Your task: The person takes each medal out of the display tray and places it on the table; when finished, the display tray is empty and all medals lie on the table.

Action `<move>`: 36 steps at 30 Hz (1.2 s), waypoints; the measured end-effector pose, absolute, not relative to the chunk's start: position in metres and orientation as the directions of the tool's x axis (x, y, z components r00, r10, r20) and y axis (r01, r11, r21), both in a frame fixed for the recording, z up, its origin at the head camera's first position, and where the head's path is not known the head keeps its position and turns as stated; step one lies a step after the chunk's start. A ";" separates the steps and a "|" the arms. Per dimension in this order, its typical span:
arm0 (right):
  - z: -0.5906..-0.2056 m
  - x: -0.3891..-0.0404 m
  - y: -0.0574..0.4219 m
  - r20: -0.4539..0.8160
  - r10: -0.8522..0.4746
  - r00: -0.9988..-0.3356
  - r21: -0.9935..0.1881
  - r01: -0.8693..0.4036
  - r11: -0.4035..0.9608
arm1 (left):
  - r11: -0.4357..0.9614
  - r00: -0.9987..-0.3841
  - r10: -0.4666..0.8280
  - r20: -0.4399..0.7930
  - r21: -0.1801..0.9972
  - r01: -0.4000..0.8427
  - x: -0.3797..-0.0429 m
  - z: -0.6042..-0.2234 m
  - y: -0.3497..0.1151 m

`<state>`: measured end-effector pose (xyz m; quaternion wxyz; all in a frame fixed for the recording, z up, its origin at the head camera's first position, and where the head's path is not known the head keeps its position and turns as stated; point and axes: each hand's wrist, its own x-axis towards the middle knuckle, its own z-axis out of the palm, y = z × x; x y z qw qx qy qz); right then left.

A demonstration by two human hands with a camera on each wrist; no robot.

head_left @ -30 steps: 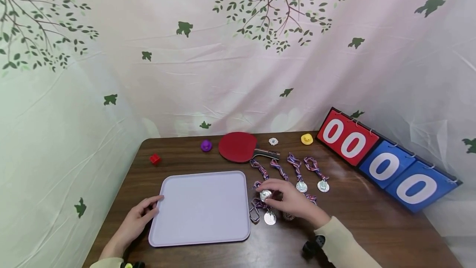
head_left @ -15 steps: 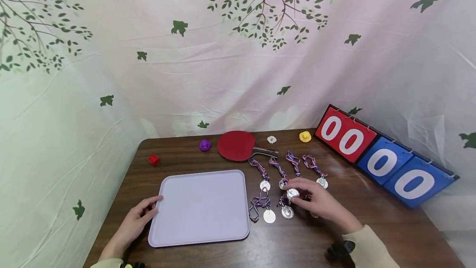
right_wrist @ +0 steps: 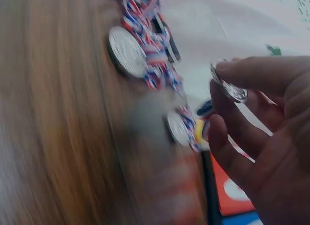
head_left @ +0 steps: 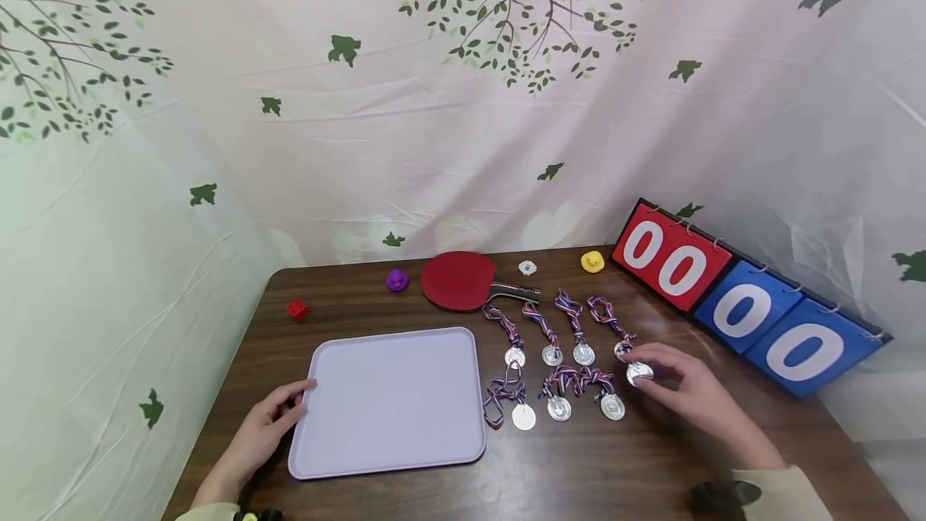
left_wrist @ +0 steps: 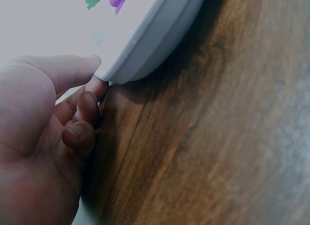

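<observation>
A pale lilac tray (head_left: 387, 404) lies on the table, and my left hand (head_left: 256, 434) grips its left edge. In the left wrist view the thumb presses on top of the tray's rim (left_wrist: 145, 46), with fingertips under it. My right hand (head_left: 698, 399) pinches a silver medal (head_left: 640, 374) between thumb and fingers. The right wrist view shows this medal (right_wrist: 236, 93) tilted and off the table; I cannot make out its ribbon. Just beyond the hand lies another ribboned medal (head_left: 622, 350), partly hidden by the fingers. Several more medals (head_left: 612, 406) with red, white and blue ribbons lie in two rows.
Behind the medals lie a red table tennis bat (head_left: 458, 281), a small white ornament (head_left: 527, 268) and a yellow duck (head_left: 592, 261). A purple duck (head_left: 396, 280) and a red cube (head_left: 297, 309) sit further left. A scoreboard (head_left: 745, 309) stands along the right side.
My right hand has moved rightward past the front row of medals, carrying the pinched medal to the right end of the rows. My left hand stays on the tray's edge.
</observation>
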<state>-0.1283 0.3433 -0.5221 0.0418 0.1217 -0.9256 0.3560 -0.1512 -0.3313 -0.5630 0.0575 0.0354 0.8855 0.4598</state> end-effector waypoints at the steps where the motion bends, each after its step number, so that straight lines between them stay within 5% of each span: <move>1: -0.522 -0.127 0.348 0.144 -0.187 -0.972 -0.650 -0.235 0.722 | 0.576 -0.991 0.118 -0.070 0.817 0.011 -0.151 -0.562 -0.332; 12: -0.516 -0.116 0.374 -0.085 -0.238 -0.968 -0.652 -0.126 0.748 | 0.557 -0.988 0.141 -0.056 0.830 0.032 -0.148 -0.562 -0.335; 22: -0.532 -0.120 0.364 0.018 -0.380 -0.925 -0.657 -0.298 0.693 | 0.562 -0.990 0.129 -0.058 0.827 0.025 -0.148 -0.559 -0.332; 36: -0.537 -0.121 0.355 -0.039 -0.320 -0.946 -0.565 -0.243 0.788 | 0.555 -0.989 0.134 -0.063 0.831 0.022 -0.138 -0.528 -0.316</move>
